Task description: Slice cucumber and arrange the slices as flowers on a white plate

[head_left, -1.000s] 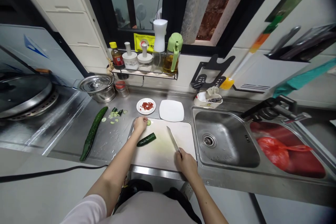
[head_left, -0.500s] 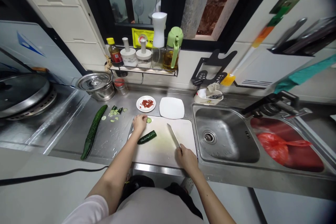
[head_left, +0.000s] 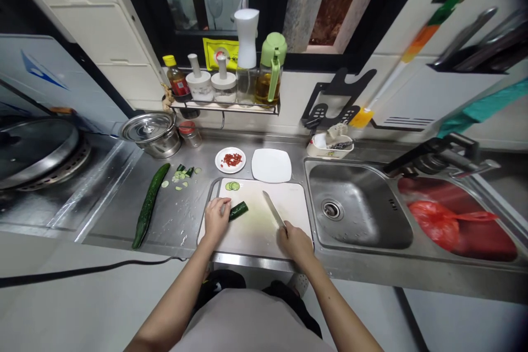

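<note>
My left hand (head_left: 218,218) is closed at the left end of a short dark green cucumber piece (head_left: 238,210) on the white cutting board (head_left: 264,239). My right hand (head_left: 296,241) is wrapped round the handle of a knife (head_left: 274,209), whose blade points up and left over the board. A few cucumber slices (head_left: 232,186) overlap at the board's upper left. Beyond the board stand a white plate of chopped red pieces (head_left: 230,160) and a bare white square plate (head_left: 271,165).
A whole cucumber (head_left: 150,206) and several scraps (head_left: 180,175) lie left of the board. A lidded steel pot (head_left: 154,135) stands behind them. To the right is the sink (head_left: 358,206); a red bag (head_left: 437,225) lies beyond it.
My left hand has moved from the slices at the board's upper left down to the cucumber piece. More slices show where it was. The right hand keeps the knife in nearly the same place.
</note>
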Demonstrator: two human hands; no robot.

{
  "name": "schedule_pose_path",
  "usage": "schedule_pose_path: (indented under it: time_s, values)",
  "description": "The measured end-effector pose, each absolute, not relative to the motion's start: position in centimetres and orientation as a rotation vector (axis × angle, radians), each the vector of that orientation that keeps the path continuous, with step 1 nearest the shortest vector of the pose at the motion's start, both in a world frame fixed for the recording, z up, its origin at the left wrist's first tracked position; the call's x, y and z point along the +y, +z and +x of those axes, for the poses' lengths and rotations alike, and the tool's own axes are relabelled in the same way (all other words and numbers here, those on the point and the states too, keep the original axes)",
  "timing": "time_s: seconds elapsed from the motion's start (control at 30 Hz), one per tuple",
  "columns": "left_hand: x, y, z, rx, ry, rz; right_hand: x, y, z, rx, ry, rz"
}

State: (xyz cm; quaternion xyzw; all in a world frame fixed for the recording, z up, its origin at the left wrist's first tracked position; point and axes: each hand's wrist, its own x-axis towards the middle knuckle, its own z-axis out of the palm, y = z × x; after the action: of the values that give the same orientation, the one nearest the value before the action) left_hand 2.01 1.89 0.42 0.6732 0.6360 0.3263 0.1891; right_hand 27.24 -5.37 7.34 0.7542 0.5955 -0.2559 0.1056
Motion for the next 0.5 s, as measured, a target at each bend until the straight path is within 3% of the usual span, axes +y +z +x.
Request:
schedule_pose_path:
  time_s: [0.5]
  values:
    - [1.7, 0.2, 4.1, 1.465, 0.809, 2.132, -4.1, 8.0, 24.2, 2.023, -0.766, 2.116]
